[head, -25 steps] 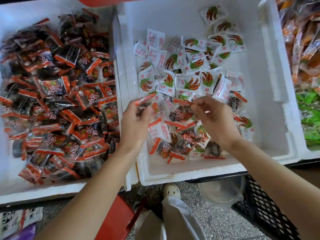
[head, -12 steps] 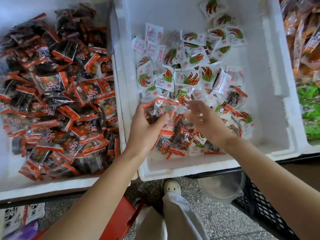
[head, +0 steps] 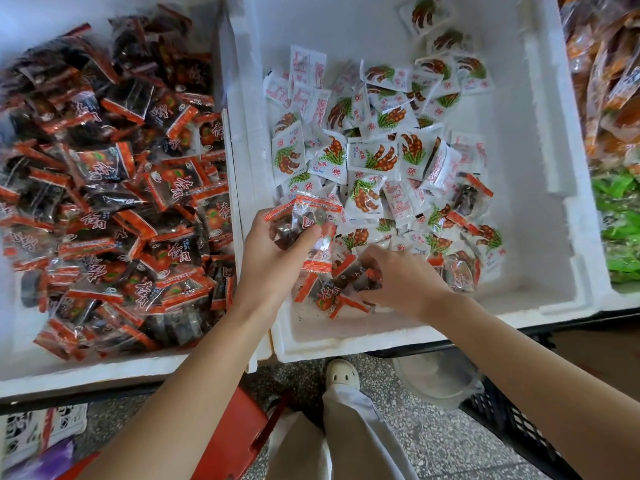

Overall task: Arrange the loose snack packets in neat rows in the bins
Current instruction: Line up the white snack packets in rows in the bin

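My left hand (head: 277, 251) grips a bunch of clear packets with orange-red ends (head: 304, 216), raised over the near left part of the middle white foam bin (head: 540, 188). My right hand (head: 405, 282) is down among more of these dark packets (head: 349, 275) near the bin's front wall, its fingers curled round some of them. White packets printed with brown pods and green leaves (head: 374, 157) lie loose in a heap across the middle bin. The left foam bin (head: 104, 368) is piled with the dark orange-ended packets (head: 114, 188).
A third bin at the right edge holds orange-brown packets (head: 609, 81) and green ones (head: 620, 233). Below the bins are a speckled floor, a red stool (head: 239, 441), a black crate (head: 512, 431), a clear tub (head: 436, 379), and my leg and white shoe (head: 343, 374).
My left hand has gathered more orange-ended packets and lifted them. My right hand dropped from the middle of the heap to the packets at the bin's front and closed on them.
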The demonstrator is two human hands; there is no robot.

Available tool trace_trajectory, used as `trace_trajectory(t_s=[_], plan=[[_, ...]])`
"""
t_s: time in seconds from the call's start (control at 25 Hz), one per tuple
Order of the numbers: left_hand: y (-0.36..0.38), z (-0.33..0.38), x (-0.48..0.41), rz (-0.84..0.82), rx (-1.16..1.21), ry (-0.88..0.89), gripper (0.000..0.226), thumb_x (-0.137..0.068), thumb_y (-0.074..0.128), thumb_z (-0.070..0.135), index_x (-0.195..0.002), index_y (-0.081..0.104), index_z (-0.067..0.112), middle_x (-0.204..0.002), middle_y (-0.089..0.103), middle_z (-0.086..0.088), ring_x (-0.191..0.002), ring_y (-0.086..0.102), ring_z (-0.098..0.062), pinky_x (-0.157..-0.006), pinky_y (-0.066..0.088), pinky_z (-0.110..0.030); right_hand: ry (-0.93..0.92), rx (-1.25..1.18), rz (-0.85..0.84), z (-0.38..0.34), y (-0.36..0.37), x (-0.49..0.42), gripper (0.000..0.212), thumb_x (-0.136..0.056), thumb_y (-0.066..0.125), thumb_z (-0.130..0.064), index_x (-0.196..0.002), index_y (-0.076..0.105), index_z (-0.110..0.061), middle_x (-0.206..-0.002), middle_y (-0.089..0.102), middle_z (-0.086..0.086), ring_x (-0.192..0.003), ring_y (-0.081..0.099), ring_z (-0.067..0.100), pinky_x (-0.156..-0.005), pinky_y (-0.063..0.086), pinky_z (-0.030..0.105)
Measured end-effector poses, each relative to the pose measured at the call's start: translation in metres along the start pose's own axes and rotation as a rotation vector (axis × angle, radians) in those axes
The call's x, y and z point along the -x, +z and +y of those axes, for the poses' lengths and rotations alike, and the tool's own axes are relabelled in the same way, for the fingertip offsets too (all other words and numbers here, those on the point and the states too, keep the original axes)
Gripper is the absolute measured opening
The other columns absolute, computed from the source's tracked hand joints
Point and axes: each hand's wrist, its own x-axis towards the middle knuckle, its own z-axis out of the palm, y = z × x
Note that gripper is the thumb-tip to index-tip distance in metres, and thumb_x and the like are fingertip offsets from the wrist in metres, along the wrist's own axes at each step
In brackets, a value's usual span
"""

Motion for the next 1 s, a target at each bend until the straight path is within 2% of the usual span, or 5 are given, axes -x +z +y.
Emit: trace_trajectory(t_s=[0.16, 0.28, 0.48, 0.8, 1.0], plan=[[-0.01, -0.003, 0.0, 0.06, 0.031, 0.034, 0.026, -0.088, 0.069, 0.013, -0.099, 0.053, 0.03, -0.094, 0.072, 0.01, -0.091, 0.069, -0.006, -0.086, 0.051, -0.026, 0.05, -0.597, 0.221, -0.011, -0.029, 0.023, 0.029, -0.073, 0.077, -0.031, -0.09, 0.054, -0.033, -0.074, 0.063, -0.019, -0.064, 0.059, -0.008, -0.057, 0.047, 0.008], [-0.019, -0.006, 0.003, 0.027, 0.154, -0.069, 0.018, -0.093, 0.061, 0.013, -0.108, 0.057, 0.023, -0.1, 0.068, 0.003, -0.092, 0.067, -0.012, -0.081, 0.052, -0.027, 0.04, -0.937, 0.236, -0.039, -0.038, 0.025, 0.018, -0.077, 0.073, -0.027, -0.087, 0.061, -0.019, -0.067, 0.069, -0.006, -0.061, 0.063, 0.004, -0.058, 0.047, 0.017], [-0.06, -0.002, 0.019, -0.116, 0.493, -0.208, 0.067, -0.076, 0.066, 0.032, -0.137, 0.046, 0.012, -0.118, 0.068, 0.001, -0.108, 0.066, -0.02, -0.076, 0.06, -0.039, -0.013, -1.061, 0.185, -0.103, -0.025, 0.012, 0.012, -0.085, 0.066, -0.022, -0.075, 0.061, -0.018, -0.06, 0.064, -0.012, -0.056, 0.058, -0.003, -0.053, 0.045, 0.012], [-0.189, -0.011, 0.043, -0.044, 0.533, -0.11, 0.037, -0.077, 0.066, 0.017, -0.111, 0.058, 0.029, -0.095, 0.074, 0.017, -0.095, 0.07, -0.006, -0.082, 0.059, -0.043, -0.189, -1.014, -0.067, -0.219, 0.009, -0.016, 0.034, -0.083, 0.068, -0.034, -0.11, 0.064, -0.014, -0.1, 0.072, -0.001, -0.093, 0.067, 0.01, -0.085, 0.051, 0.027], [-0.249, -0.023, 0.038, 0.063, 0.613, -0.142, 0.052, -0.088, 0.052, 0.039, -0.137, 0.047, 0.023, -0.126, 0.063, 0.011, -0.102, 0.069, -0.01, -0.088, 0.057, -0.05, -0.221, -0.921, -0.044, -0.278, 0.031, -0.035, 0.029, -0.088, 0.063, -0.026, -0.113, 0.062, -0.012, -0.106, 0.07, 0.003, -0.099, 0.066, 0.012, -0.09, 0.051, 0.027]])
